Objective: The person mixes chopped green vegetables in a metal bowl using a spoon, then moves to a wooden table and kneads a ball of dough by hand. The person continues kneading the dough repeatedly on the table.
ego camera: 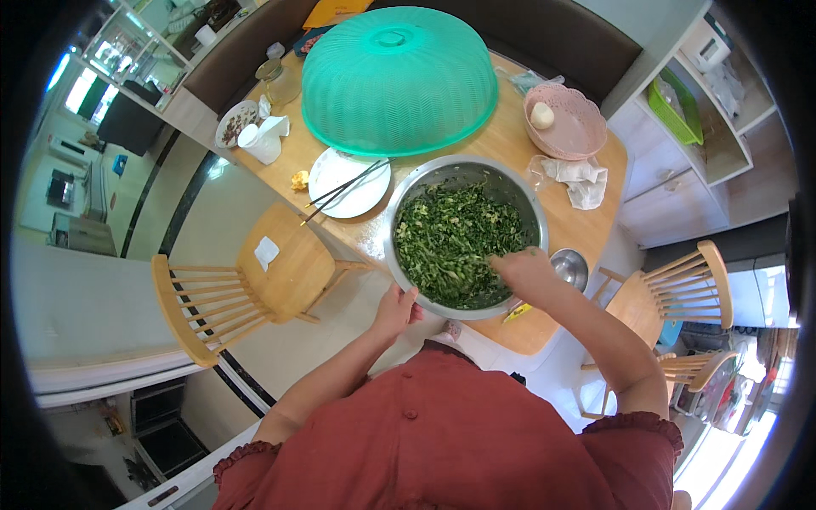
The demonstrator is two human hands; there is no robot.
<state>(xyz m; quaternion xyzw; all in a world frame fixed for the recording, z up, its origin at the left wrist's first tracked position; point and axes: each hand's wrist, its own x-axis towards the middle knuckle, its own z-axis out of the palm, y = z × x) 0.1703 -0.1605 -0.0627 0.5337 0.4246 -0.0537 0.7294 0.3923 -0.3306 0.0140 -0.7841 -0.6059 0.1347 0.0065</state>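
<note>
A large stainless steel bowl (543,220) full of chopped leafy greens (456,236) with small pale bits stands at the table's near edge. My left hand (398,310) grips the bowl's lower left rim. My right hand (524,271) is over the bowl's right side, closed around a thin utensil that reaches into the greens; its kind is blurred and cannot be told. Left of the bowl, dark chopsticks (347,188) lie across a white plate (360,199). A smaller metal bowl (569,266) sits beyond my right wrist.
A green mesh food cover (398,89) stands behind the bowl. A pink basket (577,124) holds a pale round item (542,116), with crumpled tissue (583,182) near it. White cups (260,143) and a glass jar (280,83) are at the left. Wooden chairs (287,261) flank the table.
</note>
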